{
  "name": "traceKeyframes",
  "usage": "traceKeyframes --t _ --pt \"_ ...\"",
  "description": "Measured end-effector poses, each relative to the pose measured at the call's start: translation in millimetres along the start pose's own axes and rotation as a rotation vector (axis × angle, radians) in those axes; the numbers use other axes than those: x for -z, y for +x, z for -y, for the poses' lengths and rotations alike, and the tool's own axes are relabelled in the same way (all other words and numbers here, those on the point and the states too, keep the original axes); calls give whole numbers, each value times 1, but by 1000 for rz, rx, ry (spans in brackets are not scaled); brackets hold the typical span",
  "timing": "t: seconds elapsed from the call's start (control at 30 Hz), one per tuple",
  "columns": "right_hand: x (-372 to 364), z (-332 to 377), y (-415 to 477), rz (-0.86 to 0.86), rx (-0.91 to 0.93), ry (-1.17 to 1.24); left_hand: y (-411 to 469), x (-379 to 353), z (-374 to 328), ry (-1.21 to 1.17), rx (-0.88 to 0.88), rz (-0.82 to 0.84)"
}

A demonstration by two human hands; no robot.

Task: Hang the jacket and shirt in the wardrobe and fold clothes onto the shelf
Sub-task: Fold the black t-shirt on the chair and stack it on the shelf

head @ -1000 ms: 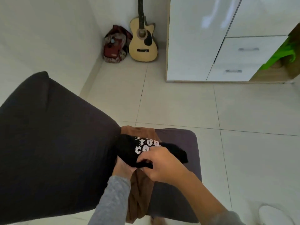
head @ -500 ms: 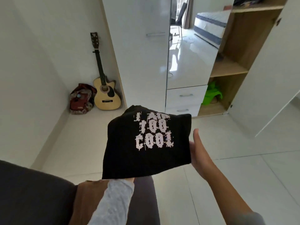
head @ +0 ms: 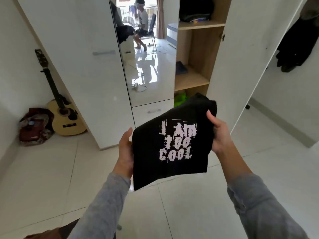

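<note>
Left hand point(head: 124, 153), right hand point(head: 220, 135) round shirt point(head: 150, 163)

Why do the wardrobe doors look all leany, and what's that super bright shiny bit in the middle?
Head view: the wide-angle lens bends straight lines, so the white wardrobe doors lean outward near the edges. Head view: the bright patch is the mirror reflecting daylight and a glossy floor. Head view: the folded black shirt looks sharp, its white letters easy to read.
</note>
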State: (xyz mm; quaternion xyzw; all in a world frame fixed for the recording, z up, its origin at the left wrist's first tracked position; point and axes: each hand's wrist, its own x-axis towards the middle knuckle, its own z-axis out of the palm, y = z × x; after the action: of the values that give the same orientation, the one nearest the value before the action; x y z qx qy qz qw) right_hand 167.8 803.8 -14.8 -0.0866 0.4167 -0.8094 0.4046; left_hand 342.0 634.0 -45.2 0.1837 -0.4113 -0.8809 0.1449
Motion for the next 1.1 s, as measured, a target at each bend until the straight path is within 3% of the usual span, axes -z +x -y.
traceKeyframes --t 0.17,0.3,0.53,0.73,0.87,1.1 --pt "23 58 14 14 125 -55 64 -41 -1 11 20 -91" --pt "43 94 38 -101 119 -200 113 -72 7 42 102 -120" --pt "84 157 120 -228 198 -346 229 -109 -5 41 101 1" --pt "122 233 242 -391 308 -569 392 -156 -28 156 191 123" --pt "143 272 298 -493 380 -662 478 -180 -35 216 128 170" --pt "202 342 393 -433 263 -681 624 -226 -36 289 -9 202"
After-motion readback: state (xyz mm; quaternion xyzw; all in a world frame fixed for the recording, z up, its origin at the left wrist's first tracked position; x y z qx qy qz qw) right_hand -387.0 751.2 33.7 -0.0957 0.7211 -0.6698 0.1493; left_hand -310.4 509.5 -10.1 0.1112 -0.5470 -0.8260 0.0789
